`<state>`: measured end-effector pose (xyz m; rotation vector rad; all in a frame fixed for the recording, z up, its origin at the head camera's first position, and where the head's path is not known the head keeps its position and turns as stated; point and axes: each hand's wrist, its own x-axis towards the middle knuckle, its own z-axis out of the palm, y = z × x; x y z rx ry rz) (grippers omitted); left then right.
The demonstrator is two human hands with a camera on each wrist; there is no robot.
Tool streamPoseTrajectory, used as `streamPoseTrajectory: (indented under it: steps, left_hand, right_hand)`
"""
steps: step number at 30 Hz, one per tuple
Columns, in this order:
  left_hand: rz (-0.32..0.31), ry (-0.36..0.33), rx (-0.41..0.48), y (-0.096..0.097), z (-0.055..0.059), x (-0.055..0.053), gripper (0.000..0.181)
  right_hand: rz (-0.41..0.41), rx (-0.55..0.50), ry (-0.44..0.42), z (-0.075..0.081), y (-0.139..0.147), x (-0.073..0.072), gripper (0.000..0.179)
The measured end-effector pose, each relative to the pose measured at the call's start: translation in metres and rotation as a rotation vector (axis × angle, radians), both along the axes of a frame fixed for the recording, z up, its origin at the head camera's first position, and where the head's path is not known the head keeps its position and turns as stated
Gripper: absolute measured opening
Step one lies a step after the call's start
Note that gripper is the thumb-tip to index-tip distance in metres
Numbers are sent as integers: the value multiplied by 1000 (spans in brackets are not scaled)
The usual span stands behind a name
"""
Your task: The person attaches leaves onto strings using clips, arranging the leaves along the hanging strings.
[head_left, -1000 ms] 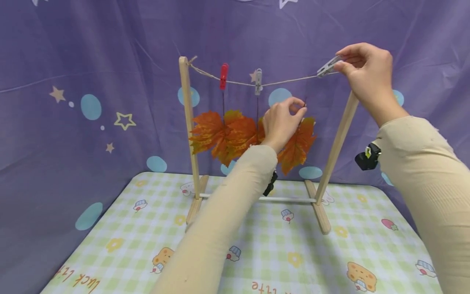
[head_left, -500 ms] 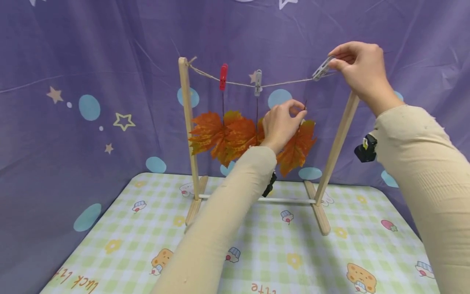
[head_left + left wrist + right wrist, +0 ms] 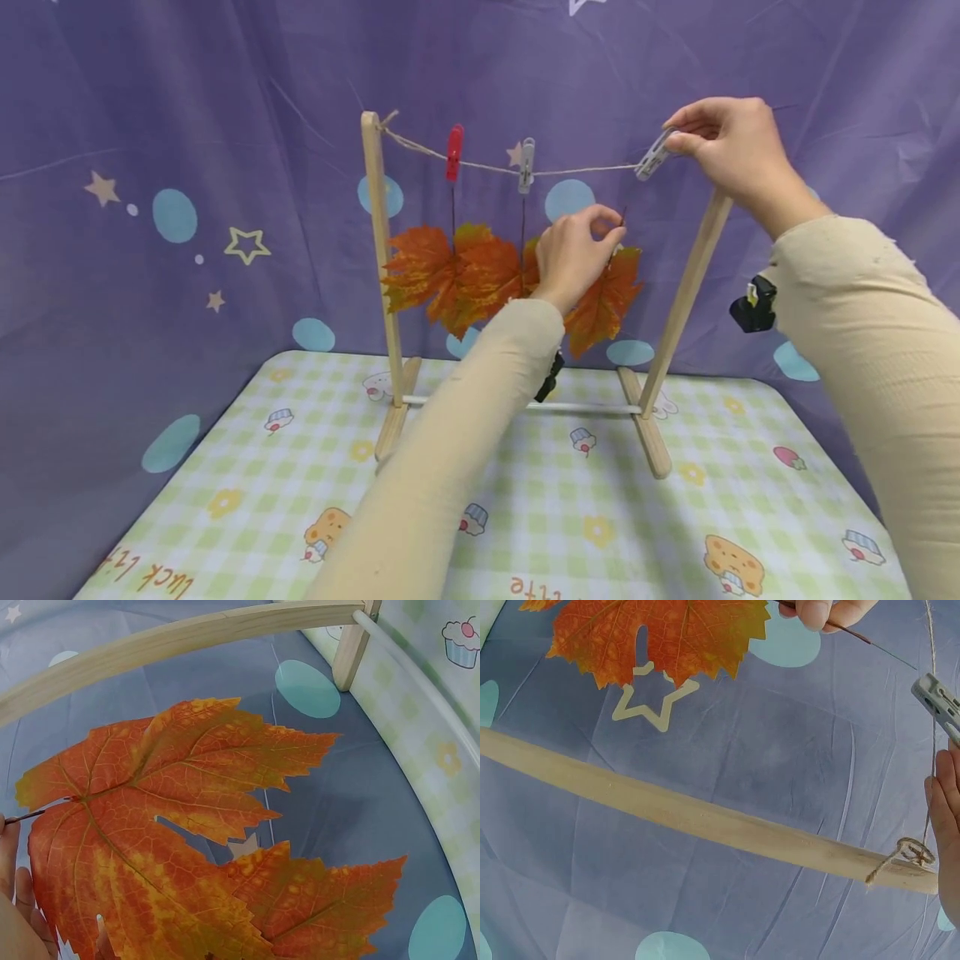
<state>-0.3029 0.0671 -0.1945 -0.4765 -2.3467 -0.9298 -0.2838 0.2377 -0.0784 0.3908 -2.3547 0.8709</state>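
Observation:
My left hand [image 3: 573, 250] pinches the thin dark stem of an orange artificial maple leaf [image 3: 606, 300], which hangs below the string [image 3: 585, 170]. The left wrist view shows that leaf [image 3: 150, 772] large, its stem [image 3: 26, 817] running to the fingers. Up and to the right, my right hand [image 3: 738, 154] pinches a grey clothespin [image 3: 652, 156] between thumb and fingers, its nose tilted down-left at the string. In the right wrist view the stem's wire tip [image 3: 907, 664] points close to the nose of the clothespin [image 3: 939, 701].
A red clothespin [image 3: 454, 153] and another grey clothespin [image 3: 527, 165] hold two maple leaves [image 3: 423, 271] on the string. The string spans two wooden posts [image 3: 382, 225], joined low by a white rod [image 3: 585, 407]. A checked cloth [image 3: 540, 500] lies under the stand; a purple curtain [image 3: 225, 125] hangs behind.
My right hand has moved left with the grey clothespin, which now tilts more steeply and sits further left along the string. The left hand and its leaf have barely moved.

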Motion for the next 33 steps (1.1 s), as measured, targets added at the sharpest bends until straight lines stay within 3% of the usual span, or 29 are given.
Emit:
streamPoseTrajectory:
  steps: [13, 33]
  left_hand:
    - [-1, 18, -25, 3, 0, 3, 21]
    - [19, -12, -48, 3, 1, 4, 19]
  right_hand:
    - [-5, 93, -40, -5, -2, 6, 34]
    - [3, 194, -111, -4, -3, 4, 35]
